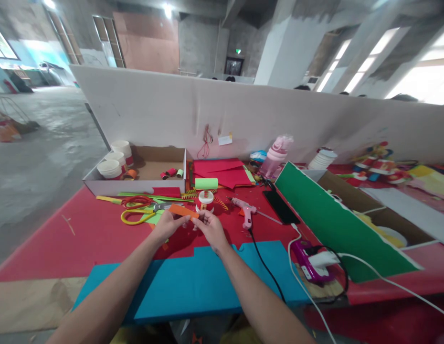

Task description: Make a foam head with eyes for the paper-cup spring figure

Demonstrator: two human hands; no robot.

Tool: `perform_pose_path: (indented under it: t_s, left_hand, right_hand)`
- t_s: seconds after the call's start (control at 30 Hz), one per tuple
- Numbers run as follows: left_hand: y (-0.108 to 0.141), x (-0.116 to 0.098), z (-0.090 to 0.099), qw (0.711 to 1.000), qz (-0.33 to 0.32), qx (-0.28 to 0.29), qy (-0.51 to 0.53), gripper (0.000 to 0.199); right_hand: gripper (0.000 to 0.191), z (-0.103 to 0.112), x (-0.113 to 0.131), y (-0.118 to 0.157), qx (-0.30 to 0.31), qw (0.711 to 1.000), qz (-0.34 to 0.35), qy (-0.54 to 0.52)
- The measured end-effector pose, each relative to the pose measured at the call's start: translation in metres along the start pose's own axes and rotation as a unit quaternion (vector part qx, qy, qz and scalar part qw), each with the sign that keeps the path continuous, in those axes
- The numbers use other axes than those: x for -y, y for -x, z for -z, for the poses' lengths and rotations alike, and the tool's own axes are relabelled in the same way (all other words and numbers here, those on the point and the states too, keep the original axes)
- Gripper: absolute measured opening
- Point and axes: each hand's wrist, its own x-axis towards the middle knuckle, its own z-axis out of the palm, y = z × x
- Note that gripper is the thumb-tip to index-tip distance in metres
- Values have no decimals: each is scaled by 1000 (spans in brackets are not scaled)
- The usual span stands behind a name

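Between my two hands stretches an orange paper strip (182, 210), held above the red tabletop. My left hand (169, 225) pinches it from the left, and my right hand (210, 228) grips its right end with thumb and fingers. Just beyond the strip stands a small paper-cup figure (205, 200) with a white top. A green paper roll (206, 183) lies behind it. To the left of my left hand are yellow-handled scissors (138, 216) and a red-handled pair (136, 201). A pink glue gun (245, 210) rests to the right of my right hand.
A white box (136, 186) with paper cups stands back left. Red paper sheets (222, 172), a pink bottle (275, 155) and a black phone (281, 207) lie behind and right. A green-sided box (336, 224), purple power strip (311, 263) and loose cables occupy the right. Blue board (193, 282) lines the front.
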Motion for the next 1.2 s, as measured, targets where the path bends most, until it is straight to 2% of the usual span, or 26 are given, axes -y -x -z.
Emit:
perform_pose_path:
  t_s: [0.13, 0.2, 0.27, 0.33, 0.37, 0.4, 0.47, 0.53, 0.6, 0.73, 0.8, 0.9, 0.97, 1.03, 1.1, 1.13, 1.2]
  left_hand:
    - [0, -6, -4, 999, -2, 30, -22, 25]
    - [-1, -11, 1, 999, -2, 34, -40, 28]
    - [-4, -15, 16, 997, -17, 6, -71, 32]
    - [-5, -17, 43, 984, -51, -69, -156, 32]
    - [-4, -16, 59, 959, -58, -122, -250, 29]
    - [-3, -15, 76, 915, -63, -173, -359, 22]
    - [1, -10, 107, 822, -47, -168, -542, 14]
    - [5, -5, 128, 750, 5, -128, -649, 22]
    - [6, -1, 134, 729, 21, -100, -677, 29]
    - [1, 1, 122, 705, 5, -42, -708, 33]
    - [0, 2, 117, 698, -13, -33, -715, 34]
    - [2, 3, 117, 700, -13, -39, -712, 33]
    - [5, 0, 119, 706, -8, -64, -705, 35]
    - [6, -7, 117, 715, -26, -101, -692, 37]
    - [3, -17, 104, 739, -76, -118, -659, 36]
    - [-1, -22, 93, 760, -105, -120, -629, 34]
    - [-12, -28, 64, 798, -151, -87, -577, 42]
  right_hand:
    - [23, 3, 1, 0, -13, 999, 11, 40]
    - [24, 5, -1, -1, -29, 998, 24, 57]
    - [24, 6, -1, -1, -47, 997, 30, 60]
    - [26, 7, -1, -2, -58, 996, 27, 55]
    - [26, 7, -1, -2, -62, 997, 23, 51]
    - [26, 7, 0, -2, -65, 997, 19, 46]
    - [26, 7, 1, -2, -69, 997, 15, 32]
    - [26, 6, 1, -3, -72, 997, 12, 16]
    - [27, 6, 1, -4, -70, 997, 13, 10]
    - [25, 7, 3, -3, -69, 996, 39, 49]
    - [21, 8, 8, -1, -74, 987, 95, 103]
    - [15, 14, 18, 3, -71, 959, 208, 180]
    - [14, 21, 23, 2, -95, 952, 239, 167]
    - [17, 32, 26, -2, -148, 962, 217, 75]
    - [22, 43, 27, -10, -181, 967, 160, -81]
    - [24, 48, 28, -14, -188, 959, 143, -158]
    - [29, 55, 28, -20, -182, 940, 124, -259]
